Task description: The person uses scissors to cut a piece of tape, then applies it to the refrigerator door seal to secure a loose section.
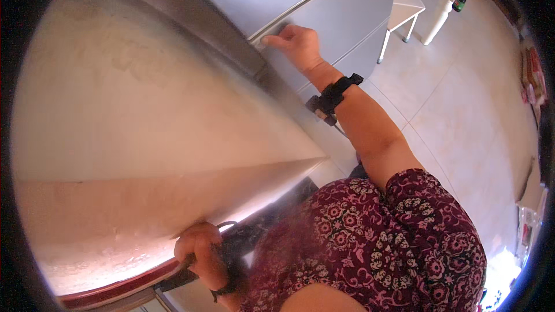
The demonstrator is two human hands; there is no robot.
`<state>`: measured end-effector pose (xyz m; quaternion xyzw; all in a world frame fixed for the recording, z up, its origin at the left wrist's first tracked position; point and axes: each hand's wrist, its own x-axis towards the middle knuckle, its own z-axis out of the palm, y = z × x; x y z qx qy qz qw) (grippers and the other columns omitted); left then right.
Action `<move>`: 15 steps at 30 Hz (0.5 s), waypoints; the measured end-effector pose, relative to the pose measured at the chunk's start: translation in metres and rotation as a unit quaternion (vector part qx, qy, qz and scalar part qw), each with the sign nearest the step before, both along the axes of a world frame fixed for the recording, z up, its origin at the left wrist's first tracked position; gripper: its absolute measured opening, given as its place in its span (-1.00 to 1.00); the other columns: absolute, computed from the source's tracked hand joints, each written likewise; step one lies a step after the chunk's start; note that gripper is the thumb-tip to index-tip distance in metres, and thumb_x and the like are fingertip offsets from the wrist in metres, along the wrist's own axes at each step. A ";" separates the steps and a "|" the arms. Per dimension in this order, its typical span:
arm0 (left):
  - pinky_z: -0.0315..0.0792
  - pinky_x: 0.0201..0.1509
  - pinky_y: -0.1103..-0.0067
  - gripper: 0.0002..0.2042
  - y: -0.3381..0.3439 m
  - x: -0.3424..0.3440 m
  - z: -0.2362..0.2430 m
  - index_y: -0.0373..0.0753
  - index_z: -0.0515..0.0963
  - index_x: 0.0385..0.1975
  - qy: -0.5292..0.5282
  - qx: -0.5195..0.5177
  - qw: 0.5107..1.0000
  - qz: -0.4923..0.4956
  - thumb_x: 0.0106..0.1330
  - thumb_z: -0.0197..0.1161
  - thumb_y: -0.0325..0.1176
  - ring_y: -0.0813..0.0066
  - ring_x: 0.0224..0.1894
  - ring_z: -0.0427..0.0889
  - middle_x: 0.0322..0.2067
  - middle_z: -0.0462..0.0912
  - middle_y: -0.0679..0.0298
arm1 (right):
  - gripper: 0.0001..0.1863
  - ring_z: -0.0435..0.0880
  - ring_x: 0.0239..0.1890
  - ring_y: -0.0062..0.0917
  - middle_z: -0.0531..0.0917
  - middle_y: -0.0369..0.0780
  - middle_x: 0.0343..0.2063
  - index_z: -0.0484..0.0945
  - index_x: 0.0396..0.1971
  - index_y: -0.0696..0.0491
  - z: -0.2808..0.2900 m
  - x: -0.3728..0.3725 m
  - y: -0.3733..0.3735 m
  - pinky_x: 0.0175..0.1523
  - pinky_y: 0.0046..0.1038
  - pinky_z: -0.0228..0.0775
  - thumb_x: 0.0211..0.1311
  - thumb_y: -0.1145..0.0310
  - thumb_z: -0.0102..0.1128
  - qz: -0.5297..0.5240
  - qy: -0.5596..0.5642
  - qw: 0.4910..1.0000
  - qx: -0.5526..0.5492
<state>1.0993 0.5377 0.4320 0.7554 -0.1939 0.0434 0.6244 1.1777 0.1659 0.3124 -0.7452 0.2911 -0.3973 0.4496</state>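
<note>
My right hand (298,46) reaches out to a grey refrigerator (347,14). Its fingers curl in at the side of the door below the pale seam, and the thumb points along the edge; the fingertips are partly hidden. A black strap with a small device (332,98) is on that wrist. Low on the left, my left hand (202,248) is closed beside the wall's lower end. Dark shapes and a thin dark loop (228,223) lie next to it, but what the fingers hold is hard to make out.
A beige wall (144,104) with a projecting corner fills the left, between my two hands. Beyond the refrigerator stand a white stool (404,8) and a white table leg (440,20). Pale floor tiles (433,104) stretch to the right, with assorted items along the far edge.
</note>
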 end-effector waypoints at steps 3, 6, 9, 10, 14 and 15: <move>0.21 -0.59 0.63 -0.87 0.000 0.002 0.003 -0.32 0.35 -0.79 -0.018 0.015 0.999 -0.044 -0.07 0.05 -0.52 0.46 -0.69 0.34 -0.75 0.38 0.23 | -0.66 0.42 -0.64 -0.62 0.53 -0.30 -0.72 0.56 -0.66 0.16 -0.006 0.003 -0.001 -0.50 -0.52 0.32 -0.11 0.15 0.37 0.018 -0.065 0.996 0.060; 0.22 -0.59 0.63 -0.87 0.003 0.003 0.003 -0.33 0.37 -0.79 -0.024 0.021 0.998 -0.054 -0.07 0.05 -0.52 0.46 -0.70 0.33 -0.76 0.37 0.24 | -0.67 0.41 -0.63 -0.63 0.52 -0.29 -0.71 0.55 -0.66 0.16 -0.009 0.003 -0.002 -0.50 -0.52 0.31 -0.07 0.17 0.34 0.066 -0.111 0.980 0.152; 0.22 -0.61 0.63 -0.85 0.002 0.003 0.003 -0.33 0.37 -0.81 0.007 0.008 1.000 -0.028 -0.06 0.04 -0.51 0.46 -0.72 0.32 -0.78 0.36 0.25 | -0.67 0.40 -0.62 -0.64 0.52 -0.28 -0.70 0.55 -0.65 0.17 -0.014 0.003 0.002 -0.49 -0.52 0.31 -0.04 0.18 0.33 0.085 -0.216 0.939 0.254; 0.22 -0.61 0.62 -0.85 0.004 0.005 0.003 -0.33 0.37 -0.82 -0.001 0.005 0.999 -0.048 -0.06 0.03 -0.52 0.46 -0.73 0.32 -0.79 0.36 0.24 | -0.66 0.40 -0.62 -0.64 0.52 -0.27 -0.70 0.55 -0.64 0.17 -0.016 0.003 0.007 -0.47 -0.52 0.32 -0.05 0.17 0.33 0.063 -0.107 0.986 0.115; 0.24 -0.61 0.61 -0.84 0.007 0.007 0.002 -0.34 0.36 -0.83 -0.018 0.006 0.998 -0.064 -0.07 0.03 -0.53 0.45 -0.73 0.33 -0.80 0.37 0.23 | -0.66 0.41 -0.61 -0.63 0.52 -0.24 -0.69 0.56 -0.61 0.17 -0.010 0.006 0.019 -0.44 -0.50 0.34 -0.06 0.14 0.33 0.043 0.008 0.999 0.028; 0.24 -0.61 0.61 -0.84 0.005 0.006 0.002 -0.34 0.36 -0.83 -0.017 0.006 0.998 -0.065 -0.07 0.03 -0.53 0.45 -0.73 0.33 -0.80 0.37 0.23 | -0.66 0.41 -0.61 -0.63 0.52 -0.24 -0.69 0.56 -0.61 0.17 -0.010 0.005 0.017 -0.44 -0.50 0.34 -0.06 0.14 0.33 0.043 0.009 0.999 0.028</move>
